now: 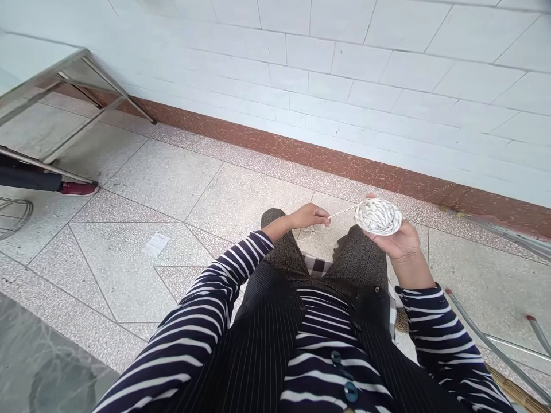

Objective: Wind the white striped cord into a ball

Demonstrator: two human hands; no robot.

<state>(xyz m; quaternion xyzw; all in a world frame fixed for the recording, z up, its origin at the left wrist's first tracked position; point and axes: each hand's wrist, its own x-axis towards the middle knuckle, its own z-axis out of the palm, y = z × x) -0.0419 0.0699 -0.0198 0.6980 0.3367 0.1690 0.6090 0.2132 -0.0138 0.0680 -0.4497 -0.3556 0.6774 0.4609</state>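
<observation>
A flat oval coil of white twisted cord (379, 216) rests in my right hand (402, 241), with the fingers wrapped behind it and the thumb at its lower side. From the coil's left edge a thin strand of cord (342, 213) runs taut to my left hand (311, 216). The fingertips of my left hand are pinched on that strand. Both hands are raised above my knees, a short distance apart. Part of my right hand's fingers is hidden behind the coil.
A metal-framed table (64, 63) stands at the upper left, with another person's red shoe (80, 188) below it. A white paper scrap (155, 244) lies on the tiled floor. Metal legs (482, 332) stand at the lower right. A tiled wall (327, 74) runs in front.
</observation>
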